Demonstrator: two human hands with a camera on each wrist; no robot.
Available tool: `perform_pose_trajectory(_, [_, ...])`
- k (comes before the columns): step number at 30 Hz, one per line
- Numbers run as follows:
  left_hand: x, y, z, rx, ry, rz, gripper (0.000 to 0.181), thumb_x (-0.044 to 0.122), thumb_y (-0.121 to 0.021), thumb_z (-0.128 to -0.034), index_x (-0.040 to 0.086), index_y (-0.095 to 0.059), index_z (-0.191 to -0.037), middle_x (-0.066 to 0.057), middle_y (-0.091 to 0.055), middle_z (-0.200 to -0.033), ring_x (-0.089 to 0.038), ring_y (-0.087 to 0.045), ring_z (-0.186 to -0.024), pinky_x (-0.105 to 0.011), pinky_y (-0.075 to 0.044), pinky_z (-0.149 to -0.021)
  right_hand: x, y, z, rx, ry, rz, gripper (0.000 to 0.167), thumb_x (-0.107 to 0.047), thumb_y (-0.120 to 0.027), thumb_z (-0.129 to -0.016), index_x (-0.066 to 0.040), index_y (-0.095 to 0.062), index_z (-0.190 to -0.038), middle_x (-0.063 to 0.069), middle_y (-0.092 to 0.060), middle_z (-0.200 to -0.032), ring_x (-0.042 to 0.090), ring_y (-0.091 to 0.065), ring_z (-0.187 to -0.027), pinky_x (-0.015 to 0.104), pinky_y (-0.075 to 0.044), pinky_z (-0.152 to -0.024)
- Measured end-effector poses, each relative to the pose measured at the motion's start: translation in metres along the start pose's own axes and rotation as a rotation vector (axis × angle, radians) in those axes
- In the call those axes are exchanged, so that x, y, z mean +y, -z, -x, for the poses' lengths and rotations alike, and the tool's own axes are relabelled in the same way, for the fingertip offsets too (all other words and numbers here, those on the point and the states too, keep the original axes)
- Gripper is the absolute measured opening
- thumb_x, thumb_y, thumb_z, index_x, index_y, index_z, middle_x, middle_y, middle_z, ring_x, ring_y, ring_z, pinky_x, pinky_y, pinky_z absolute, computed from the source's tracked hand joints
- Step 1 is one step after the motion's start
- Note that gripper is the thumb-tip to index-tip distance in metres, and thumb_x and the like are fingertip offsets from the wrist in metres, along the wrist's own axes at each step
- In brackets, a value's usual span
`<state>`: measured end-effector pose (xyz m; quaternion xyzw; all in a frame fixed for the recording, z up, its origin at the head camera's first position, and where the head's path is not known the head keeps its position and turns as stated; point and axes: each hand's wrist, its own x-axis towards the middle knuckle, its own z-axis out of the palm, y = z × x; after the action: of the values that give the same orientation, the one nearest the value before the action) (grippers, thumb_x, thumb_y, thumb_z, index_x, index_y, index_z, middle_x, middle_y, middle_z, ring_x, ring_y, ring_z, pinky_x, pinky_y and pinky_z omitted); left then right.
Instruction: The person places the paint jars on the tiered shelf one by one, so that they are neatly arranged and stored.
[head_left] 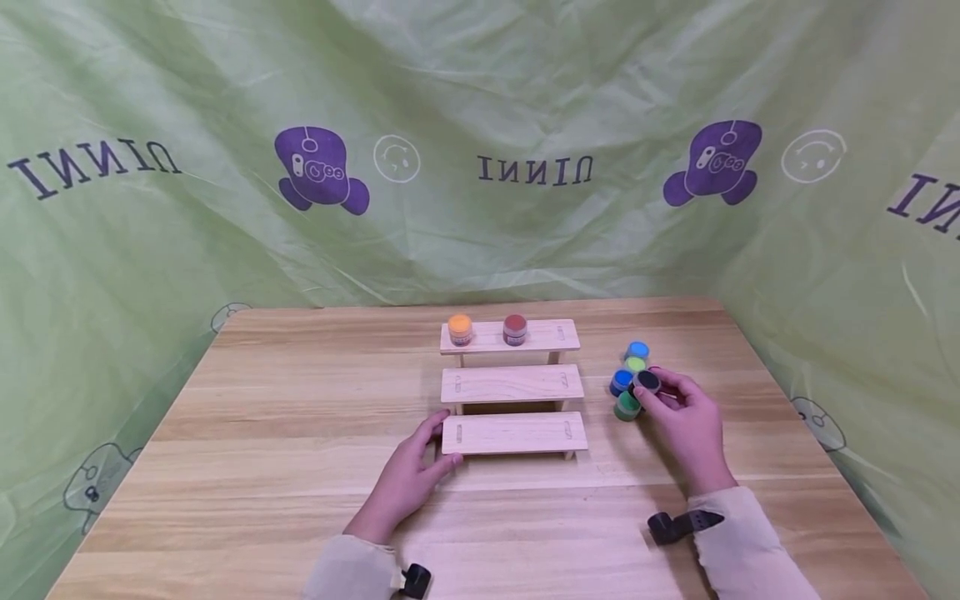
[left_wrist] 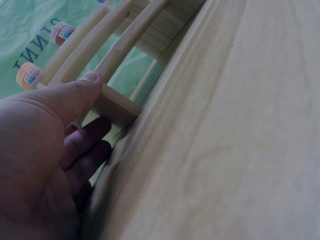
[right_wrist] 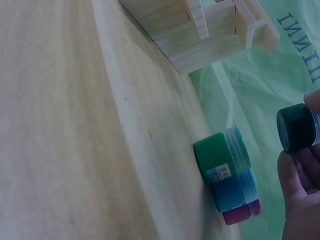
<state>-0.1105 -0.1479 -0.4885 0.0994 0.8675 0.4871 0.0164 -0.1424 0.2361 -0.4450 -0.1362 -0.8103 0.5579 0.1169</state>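
My left hand [head_left: 408, 479] grips the left end of the lowest step of a three-step wooden display stand [head_left: 513, 433], its thumb at the front edge. An orange paint jar [head_left: 461, 330] and a reddish-brown paint jar [head_left: 515, 330] stand on the top step. To the right of the stand, my right hand [head_left: 686, 421] pinches a black paint jar [right_wrist: 295, 129] between thumb and fingers, raised off the table. Below and beside it are a green jar [head_left: 627, 407], a blue jar [head_left: 621, 382], a yellow-green jar [head_left: 635, 365] and a light blue jar [head_left: 637, 350].
A magenta jar [right_wrist: 237, 214] shows behind the others in the right wrist view. The wooden table [head_left: 247, 433] carries everything. Green printed fabric [head_left: 525, 233] hangs behind the table and along both sides.
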Motion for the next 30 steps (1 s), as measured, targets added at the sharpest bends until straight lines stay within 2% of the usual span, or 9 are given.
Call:
perform_pose_trajectory(6, [-0.001, 0.000, 0.000, 0.003, -0.009, -0.003, 0.070, 0.025, -0.077, -0.0902, 0.012, -0.044, -0.151, -0.006, -0.064, -0.131, -0.029, -0.051, -0.133, -0.055, -0.032, -0.114, -0.009, -0.003, -0.003, -0.001, 0.027, -0.003, 0.052, -0.030, -0.079, -0.089, -0.005, -0.063, -0.132, 0.012, -0.063, -0.128, 0.004, -0.061, -0.101, 0.008, -0.049, -0.084])
perform_pose_trajectory(12, [-0.003, 0.000, -0.001, 0.006, -0.028, -0.005, 0.069, 0.027, -0.076, -0.0908, 0.011, -0.044, -0.150, -0.008, -0.064, -0.132, -0.031, -0.051, -0.133, -0.056, -0.033, -0.113, -0.018, -0.008, -0.005, -0.004, 0.092, 0.022, 0.049, -0.026, -0.079, -0.089, -0.002, -0.063, -0.130, 0.014, -0.064, -0.122, 0.004, -0.059, -0.097, 0.008, -0.048, -0.081])
perform_pose_trajectory(23, [-0.003, 0.000, -0.001, 0.004, -0.022, -0.007, 0.069, 0.027, -0.076, -0.0910, 0.012, -0.044, -0.150, -0.009, -0.064, -0.132, -0.031, -0.051, -0.133, -0.056, -0.032, -0.114, -0.035, -0.013, -0.010, -0.036, 0.134, 0.051, 0.054, -0.038, -0.078, -0.088, -0.006, -0.065, -0.130, 0.011, -0.065, -0.123, 0.011, -0.059, -0.103, 0.010, -0.048, -0.084])
perform_pose_trajectory(30, [-0.002, 0.000, -0.001, 0.004, -0.023, -0.008, 0.068, 0.028, -0.076, -0.0910, 0.012, -0.045, -0.150, -0.009, -0.064, -0.132, -0.031, -0.051, -0.133, -0.056, -0.032, -0.114, -0.047, -0.019, -0.012, -0.049, 0.184, 0.044, 0.053, -0.037, -0.079, -0.088, -0.005, -0.066, -0.128, 0.012, -0.067, -0.117, 0.009, -0.059, -0.099, 0.013, -0.047, -0.082])
